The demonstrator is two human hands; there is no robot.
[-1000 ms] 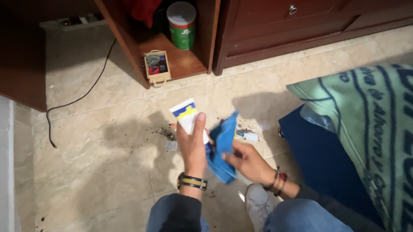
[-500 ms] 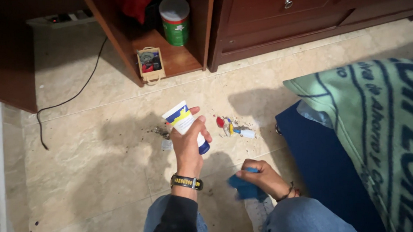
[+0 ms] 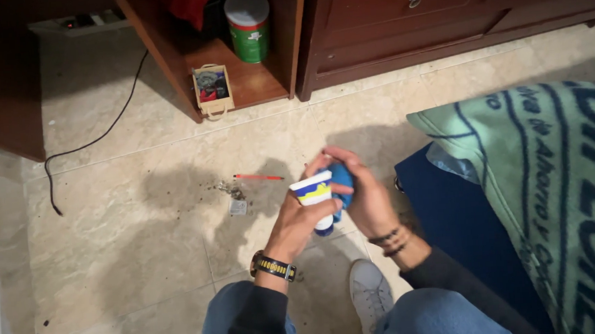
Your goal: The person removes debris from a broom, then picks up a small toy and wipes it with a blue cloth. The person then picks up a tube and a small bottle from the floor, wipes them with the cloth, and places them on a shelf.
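Here, above a polished beige tile floor [image 3: 135, 218], the left hand [image 3: 299, 222] fingers grip a white squeeze tube [image 3: 315, 199] banded yellow and blue; the right hand [image 3: 361, 194] fingers close around a soft blue cloth [image 3: 341, 178] just beside it; far off, a green tin [image 3: 248, 25] stands on a wooden shelf [image 3: 251, 80].

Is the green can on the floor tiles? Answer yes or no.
No, the green can with its white lid stands on the wooden shelf of the cabinet, above the tiled floor.
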